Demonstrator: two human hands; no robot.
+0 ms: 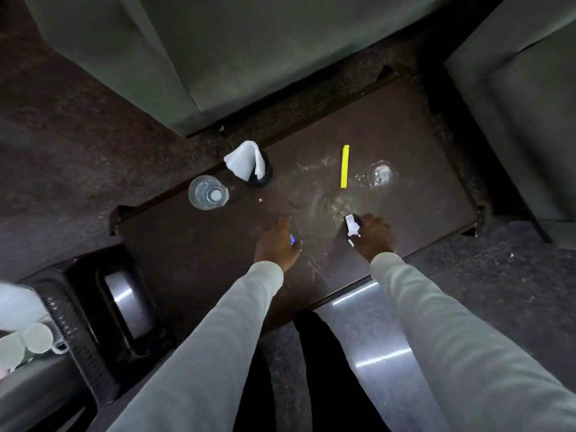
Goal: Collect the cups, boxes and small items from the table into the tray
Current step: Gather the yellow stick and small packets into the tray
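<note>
The right hand (pixel 375 236) is curled around a small white item (pixel 352 226), fingers wrapped along its edges, low over the dark brown table (pixel 405 126); another white sliver shows just below the hand's thumb side. What the item is cannot be told, and no writing on it can be read. The left hand (pixel 277 241) is half closed, palm down, with a small blue-white object (pixel 293 239) pinched at its thumb side; too small to identify.

From the hands, at 10 o'clock near the table's far-left edge, stands a clear plastic cup (pixel 207 192), round, see-through, upright. Just beside it at 1 o'clock is a dark cup (pixel 260 176) with a crumpled white paper napkin (pixel 244 159) stuffed in it. At 12 o'clock from the right hand lies a flat yellow strip (pixel 344 166), long and narrow, with no readable print. Beside it at 3 o'clock a wet ring (pixel 381 174) glints on the table top, which is scuffed and streaked.

At 8 o'clock from the left hand, off the table, sits a dark rectangular tray (pixel 81 294) with a shiny metallic base and a perforated wall. Pale cups (pixel 37 337) lie at its left. Both sleeves (pixel 218 332) are light grey cloth. Grey-green upholstered seats (pixel 218 51) border the table at 12 and 3 o'clock.
</note>
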